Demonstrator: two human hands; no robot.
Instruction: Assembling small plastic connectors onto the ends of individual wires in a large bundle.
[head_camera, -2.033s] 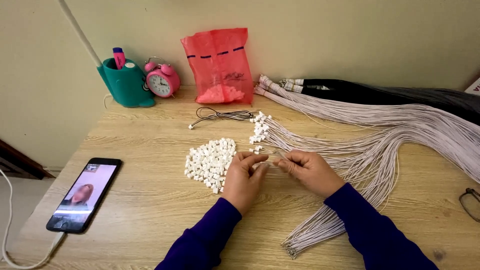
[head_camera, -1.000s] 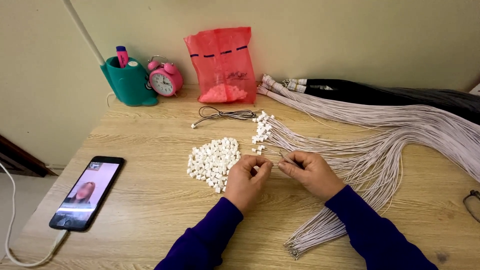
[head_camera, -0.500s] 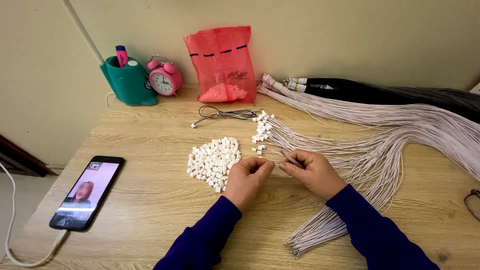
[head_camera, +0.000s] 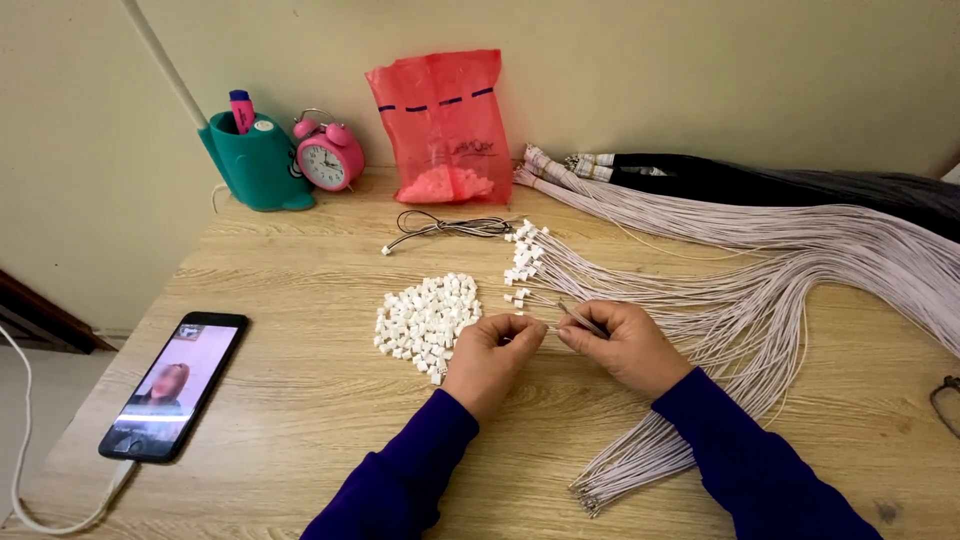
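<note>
Lighting: soft, even, warm; faint shadows under hands (head_camera: 560, 350). Focus sharp; slight wide-angle bend at edges.

Both forearms are covered by long sleeves of a deep purple-blue, plain fabric with no pattern, print or trim to be seen. The sleeves are close-fitting and end at the wrists in simple, slightly gathered cuffs. The left hand (head_camera: 490, 352) and the right hand (head_camera: 622, 345) are left bare, and no gloves are worn; the fingers are seen only in part.
</note>
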